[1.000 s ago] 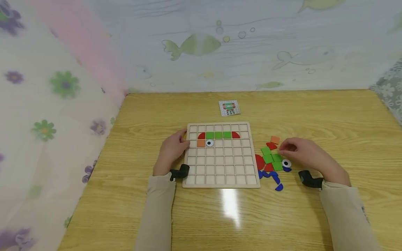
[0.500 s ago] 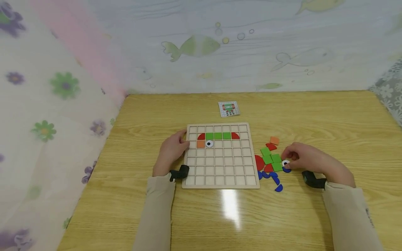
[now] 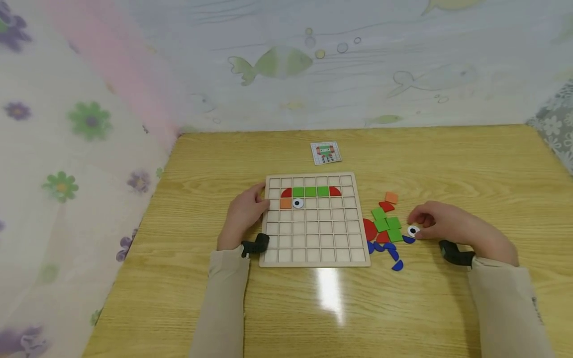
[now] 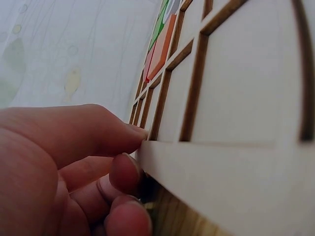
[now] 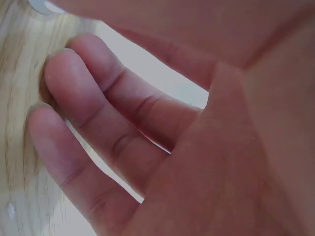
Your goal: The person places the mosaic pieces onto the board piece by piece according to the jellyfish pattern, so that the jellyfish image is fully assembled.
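Note:
My left hand (image 3: 243,215) grips the left edge of a square wooden grid board (image 3: 317,228); in the left wrist view the thumb lies at the rim and the fingers curl below it. Set in the board are red quarter-round pieces (image 3: 334,191), green squares (image 3: 310,192), an orange square (image 3: 285,203) and a round eye piece (image 3: 297,203). To the right of the board, my right hand (image 3: 456,223) pinches a second eye piece (image 3: 413,230) between thumb and finger, just above a blue half-round piece (image 3: 408,239). The right wrist view catches only a white bit of that eye (image 5: 45,6).
Loose pieces lie beside the board's right edge: green squares (image 3: 381,224), a large red piece (image 3: 369,228), an orange square (image 3: 391,198) and several blue half-rounds (image 3: 397,265). Behind the board is a pattern card (image 3: 326,153). A patterned wall (image 3: 286,99) borders the wooden table (image 3: 215,164).
My right hand came down to the loose eye piece, took it between thumb and finger, and shifted it slightly right, away from the green squares. My left hand stays on the board's edge.

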The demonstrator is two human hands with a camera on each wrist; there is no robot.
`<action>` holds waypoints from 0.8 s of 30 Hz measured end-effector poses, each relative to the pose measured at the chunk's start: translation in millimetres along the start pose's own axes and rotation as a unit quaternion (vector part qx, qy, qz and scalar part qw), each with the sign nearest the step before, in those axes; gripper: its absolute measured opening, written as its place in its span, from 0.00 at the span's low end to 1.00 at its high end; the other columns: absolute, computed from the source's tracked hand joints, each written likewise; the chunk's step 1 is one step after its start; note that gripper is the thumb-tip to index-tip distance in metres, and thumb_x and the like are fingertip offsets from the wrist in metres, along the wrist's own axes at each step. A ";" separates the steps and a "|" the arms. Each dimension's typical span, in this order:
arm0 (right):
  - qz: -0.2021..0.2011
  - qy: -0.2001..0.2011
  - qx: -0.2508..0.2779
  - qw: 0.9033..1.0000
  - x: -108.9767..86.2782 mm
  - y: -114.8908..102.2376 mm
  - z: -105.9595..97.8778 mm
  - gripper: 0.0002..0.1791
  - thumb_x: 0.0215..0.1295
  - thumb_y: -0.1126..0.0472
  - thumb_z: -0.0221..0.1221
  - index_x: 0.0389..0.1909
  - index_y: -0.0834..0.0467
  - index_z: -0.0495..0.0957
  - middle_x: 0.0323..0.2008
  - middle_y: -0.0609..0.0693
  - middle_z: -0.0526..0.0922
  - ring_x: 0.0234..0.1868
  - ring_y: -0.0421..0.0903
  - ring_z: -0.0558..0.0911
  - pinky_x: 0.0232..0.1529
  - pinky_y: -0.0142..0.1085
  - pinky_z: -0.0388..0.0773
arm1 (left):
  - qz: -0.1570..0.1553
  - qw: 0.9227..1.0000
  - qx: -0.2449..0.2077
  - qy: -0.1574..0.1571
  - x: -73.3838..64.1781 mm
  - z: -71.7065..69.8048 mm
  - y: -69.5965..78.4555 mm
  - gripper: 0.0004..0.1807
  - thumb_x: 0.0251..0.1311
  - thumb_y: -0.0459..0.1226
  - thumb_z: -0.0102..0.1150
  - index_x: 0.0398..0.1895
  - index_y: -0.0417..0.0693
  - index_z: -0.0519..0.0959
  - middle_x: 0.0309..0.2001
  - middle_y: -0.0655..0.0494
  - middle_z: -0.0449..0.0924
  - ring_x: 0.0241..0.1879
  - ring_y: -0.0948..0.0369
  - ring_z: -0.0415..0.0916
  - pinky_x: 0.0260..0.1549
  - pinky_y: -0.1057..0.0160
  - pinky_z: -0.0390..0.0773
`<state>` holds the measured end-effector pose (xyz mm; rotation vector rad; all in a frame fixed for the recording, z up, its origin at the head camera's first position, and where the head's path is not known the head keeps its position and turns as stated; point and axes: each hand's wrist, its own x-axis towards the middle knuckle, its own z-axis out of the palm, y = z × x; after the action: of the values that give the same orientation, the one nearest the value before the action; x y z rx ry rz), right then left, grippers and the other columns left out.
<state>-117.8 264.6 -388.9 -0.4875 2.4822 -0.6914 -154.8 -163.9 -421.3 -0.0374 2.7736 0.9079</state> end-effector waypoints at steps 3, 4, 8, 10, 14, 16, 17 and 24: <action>-0.001 0.004 -0.006 1.000 2.0 -1.4 -0.6 0.13 0.52 0.57 0.62 0.38 0.56 0.77 0.35 0.48 0.74 0.34 0.44 0.71 0.35 0.39 0.69 | 0.001 1.000 0.000 0.004 0.7 -0.3 -0.2 0.30 0.54 0.42 0.49 0.64 0.54 0.62 0.26 0.60 0.74 0.18 0.61 0.69 0.23 0.63 0.65; 0.001 0.007 -0.010 1.000 3.0 -2.1 -0.6 0.12 0.52 0.57 0.62 0.38 0.56 0.77 0.34 0.47 0.74 0.33 0.44 0.71 0.35 0.39 0.69 | 0.002 1.000 0.001 0.006 0.8 -0.4 -0.2 0.31 0.54 0.41 0.49 0.64 0.54 0.62 0.25 0.60 0.74 0.17 0.61 0.69 0.23 0.63 0.65; 0.018 0.024 -0.028 0.999 5.1 -5.4 -0.7 0.12 0.53 0.57 0.62 0.38 0.56 0.77 0.32 0.46 0.75 0.32 0.43 0.71 0.35 0.39 0.68 | 0.001 1.000 -0.003 0.008 0.1 -1.1 0.0 0.31 0.52 0.41 0.49 0.64 0.54 0.62 0.24 0.59 0.74 0.17 0.61 0.69 0.24 0.63 0.65; 0.022 0.030 -0.033 0.999 5.9 -7.0 -0.5 0.12 0.53 0.57 0.62 0.37 0.57 0.77 0.31 0.46 0.75 0.32 0.43 0.71 0.35 0.39 0.68 | -0.002 1.000 -0.005 0.005 -0.8 -1.4 0.1 0.31 0.52 0.41 0.49 0.64 0.54 0.62 0.24 0.59 0.74 0.17 0.61 0.69 0.25 0.63 0.65; 0.025 0.041 -0.038 0.998 8.0 -9.7 0.7 0.10 0.52 0.58 0.62 0.35 0.57 0.76 0.28 0.45 0.74 0.30 0.43 0.71 0.33 0.38 0.68 | -0.005 1.000 -0.006 0.003 -2.1 -1.0 0.1 0.31 0.52 0.41 0.49 0.64 0.54 0.62 0.24 0.59 0.74 0.17 0.61 0.70 0.25 0.63 0.65; 0.026 0.044 -0.034 0.998 9.2 -11.4 1.5 0.10 0.52 0.59 0.62 0.35 0.56 0.75 0.28 0.45 0.74 0.30 0.43 0.71 0.33 0.38 0.67 | -0.004 1.000 -0.005 0.006 -2.1 -0.4 -0.3 0.31 0.52 0.41 0.49 0.64 0.54 0.62 0.24 0.59 0.74 0.17 0.61 0.70 0.26 0.63 0.65; 0.027 0.045 -0.032 0.998 9.7 -12.4 1.9 0.10 0.52 0.59 0.62 0.35 0.56 0.75 0.28 0.46 0.74 0.30 0.44 0.71 0.33 0.38 0.67 | -0.003 1.000 -0.004 0.007 -1.9 0.0 -0.6 0.31 0.52 0.41 0.49 0.64 0.54 0.62 0.24 0.60 0.74 0.17 0.61 0.70 0.26 0.63 0.65; 0.028 0.066 -0.020 0.997 10.8 -18.7 5.4 0.08 0.56 0.57 0.59 0.37 0.53 0.76 0.31 0.46 0.75 0.33 0.45 0.71 0.35 0.39 0.68 | 0.001 1.000 -0.004 0.006 -1.1 1.9 -0.9 0.31 0.52 0.42 0.49 0.64 0.54 0.61 0.26 0.60 0.75 0.17 0.61 0.71 0.27 0.63 0.66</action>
<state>-119.7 242.6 -386.5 -0.3975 2.6269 -0.6715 -153.3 -163.5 -423.0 -0.0413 2.7824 0.9232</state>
